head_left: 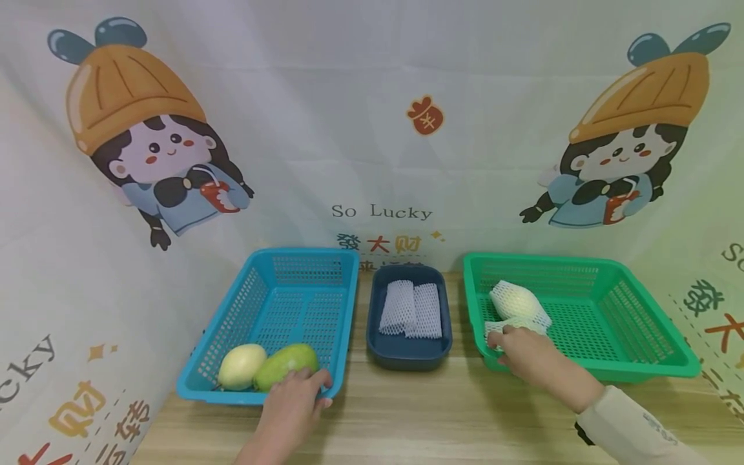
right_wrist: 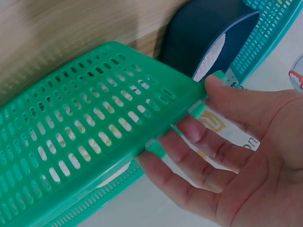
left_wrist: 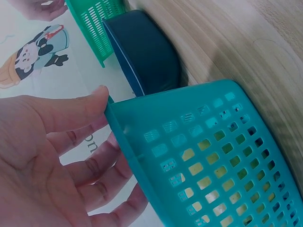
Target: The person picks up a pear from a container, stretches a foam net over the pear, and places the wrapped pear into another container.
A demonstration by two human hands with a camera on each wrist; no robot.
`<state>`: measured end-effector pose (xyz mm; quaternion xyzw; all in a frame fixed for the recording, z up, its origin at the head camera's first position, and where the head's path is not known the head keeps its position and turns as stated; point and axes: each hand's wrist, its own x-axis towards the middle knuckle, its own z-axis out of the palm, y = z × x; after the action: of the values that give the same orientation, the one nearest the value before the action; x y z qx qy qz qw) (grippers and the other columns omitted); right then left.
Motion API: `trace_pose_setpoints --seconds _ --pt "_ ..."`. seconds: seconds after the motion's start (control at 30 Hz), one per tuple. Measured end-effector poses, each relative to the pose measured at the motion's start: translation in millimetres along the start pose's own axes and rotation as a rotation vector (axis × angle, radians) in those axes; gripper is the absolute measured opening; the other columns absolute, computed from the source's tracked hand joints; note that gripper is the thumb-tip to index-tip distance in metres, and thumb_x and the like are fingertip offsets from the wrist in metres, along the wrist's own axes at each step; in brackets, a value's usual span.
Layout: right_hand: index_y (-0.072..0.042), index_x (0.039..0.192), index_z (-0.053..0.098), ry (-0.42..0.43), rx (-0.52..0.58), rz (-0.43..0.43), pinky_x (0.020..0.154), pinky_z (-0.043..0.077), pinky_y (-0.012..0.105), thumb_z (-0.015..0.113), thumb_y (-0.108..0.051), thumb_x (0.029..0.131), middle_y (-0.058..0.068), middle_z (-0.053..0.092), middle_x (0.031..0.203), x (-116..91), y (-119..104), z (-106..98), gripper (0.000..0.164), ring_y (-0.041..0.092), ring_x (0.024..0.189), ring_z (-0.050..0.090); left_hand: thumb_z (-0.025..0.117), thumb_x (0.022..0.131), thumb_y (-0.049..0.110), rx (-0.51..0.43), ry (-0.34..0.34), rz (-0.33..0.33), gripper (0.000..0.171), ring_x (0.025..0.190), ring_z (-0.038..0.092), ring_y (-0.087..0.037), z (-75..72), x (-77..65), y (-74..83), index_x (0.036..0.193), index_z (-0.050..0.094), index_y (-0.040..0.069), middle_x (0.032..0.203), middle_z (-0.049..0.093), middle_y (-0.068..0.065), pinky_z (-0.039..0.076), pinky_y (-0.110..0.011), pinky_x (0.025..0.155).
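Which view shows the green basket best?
Head: nearly all of the green basket shows, interior included; the right hand hides a little. Right wrist shows slotted walls close up; left wrist, just a piece.

Head view looks forward-down; wrist views close, seemingly tilted, share navy bin [left_wrist: 150, 54].

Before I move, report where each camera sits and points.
Head: on the head, facing forward and down over blue plastic basket, navy tub, green plastic basket; left hand and right hand show.
Left wrist: on that wrist, facing the left hand and blue plastic basket; right hand, upper left corner.
Right wrist: on that wrist, facing the right hand and green plastic basket.
Both wrist views share the navy tub.
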<state>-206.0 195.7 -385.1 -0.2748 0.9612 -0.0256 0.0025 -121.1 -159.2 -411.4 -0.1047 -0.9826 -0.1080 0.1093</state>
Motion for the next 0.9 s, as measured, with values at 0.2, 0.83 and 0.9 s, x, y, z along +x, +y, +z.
trace_pose_setpoints --seconds 0.2,0.83,0.9 --pt "-0.013 0.093 0.059 0.053 -0.07 0.0 0.044 0.041 0.022 0.074 -0.01 0.075 0.003 0.054 0.075 -2 -3 4 0.023 0.014 0.056 0.05 0.076 0.072 0.02 -0.011 0.003 -0.004 0.02 0.076 0.056 -0.022 -0.4 -0.8 -0.9 0.086 0.061 0.019 0.079 0.059 0.001 0.047 -0.041 0.061" --pt "-0.013 0.097 0.06 0.093 -0.1 0.021 0.045 0.044 0.027 0.073 -0.011 0.075 0.008 0.06 0.083 -5 -8 10 0.025 0.021 0.062 0.053 0.074 0.077 0.019 -0.195 -0.14 -0.116 0.016 0.074 0.058 -0.014 -31.6 16.3 -13.0 0.089 0.065 0.017 0.083 0.063 0.001 0.047 -0.03 0.056" --pt "-0.013 0.097 0.06 0.099 -0.1 0.024 0.045 0.044 0.028 0.073 -0.011 0.075 0.009 0.061 0.084 -5 -8 10 0.026 0.022 0.063 0.053 0.072 0.078 0.018 -0.199 -0.149 -0.132 0.015 0.073 0.058 -0.015 -36.9 20.0 -15.1 0.091 0.065 0.017 0.084 0.064 0.0 0.045 -0.029 0.055"
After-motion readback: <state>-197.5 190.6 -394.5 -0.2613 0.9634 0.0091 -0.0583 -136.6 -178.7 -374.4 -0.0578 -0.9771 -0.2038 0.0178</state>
